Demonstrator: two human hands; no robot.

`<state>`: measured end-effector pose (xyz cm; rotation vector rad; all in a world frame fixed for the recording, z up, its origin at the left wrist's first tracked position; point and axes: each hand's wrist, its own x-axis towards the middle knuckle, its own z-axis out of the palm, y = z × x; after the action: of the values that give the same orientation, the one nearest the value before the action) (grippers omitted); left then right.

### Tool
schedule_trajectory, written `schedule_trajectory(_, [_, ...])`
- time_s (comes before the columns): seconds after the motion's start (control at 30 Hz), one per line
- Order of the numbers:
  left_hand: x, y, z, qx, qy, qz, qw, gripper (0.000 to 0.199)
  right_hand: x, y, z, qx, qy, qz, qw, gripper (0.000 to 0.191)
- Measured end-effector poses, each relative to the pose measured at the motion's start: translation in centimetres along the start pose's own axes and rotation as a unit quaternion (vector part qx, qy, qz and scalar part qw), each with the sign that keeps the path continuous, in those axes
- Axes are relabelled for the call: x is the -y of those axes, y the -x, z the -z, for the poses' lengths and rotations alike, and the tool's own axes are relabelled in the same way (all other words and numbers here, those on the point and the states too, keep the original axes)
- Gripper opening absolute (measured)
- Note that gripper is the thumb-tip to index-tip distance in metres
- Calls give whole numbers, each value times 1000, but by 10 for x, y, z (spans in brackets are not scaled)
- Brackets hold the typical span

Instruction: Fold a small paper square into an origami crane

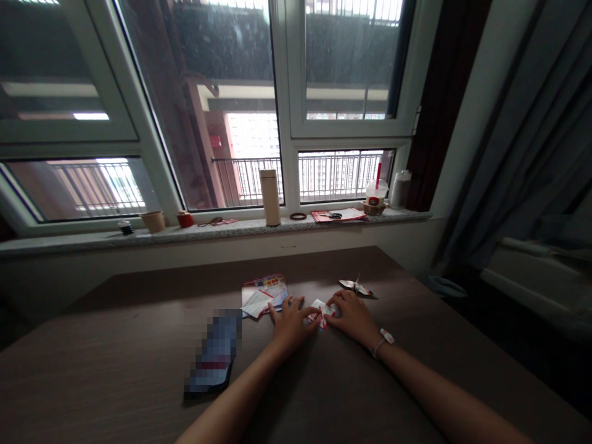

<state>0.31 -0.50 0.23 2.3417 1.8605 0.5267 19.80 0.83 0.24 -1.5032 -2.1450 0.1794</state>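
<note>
On brown tabletop (139,339), small folded paper (322,304) sits between hands: left hand (292,324) fingering one side, right hand (354,314) other; pinching or merely pressing, can't tell. Folding looks partway; winged paper figure (356,287) looks finished, loose papers (274,288) waiting.

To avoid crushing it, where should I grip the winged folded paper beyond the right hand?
Probably pinch the winged folded paper at its raised middle, from above: it spreads thin to both sides, and the right hand crowds the near side.
</note>
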Motion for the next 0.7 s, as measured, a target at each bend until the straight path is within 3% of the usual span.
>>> schedule_trajectory(0.23, [1, -2, 1, 12, -9, 7, 1000, 28, 0, -12, -4, -20, 28, -18, 999, 16])
schedule_trajectory(0.7, [-1, -2, 3, 14, 12, 11, 1000, 25, -2, -16, -11, -36, 30, -38, 998, 14])
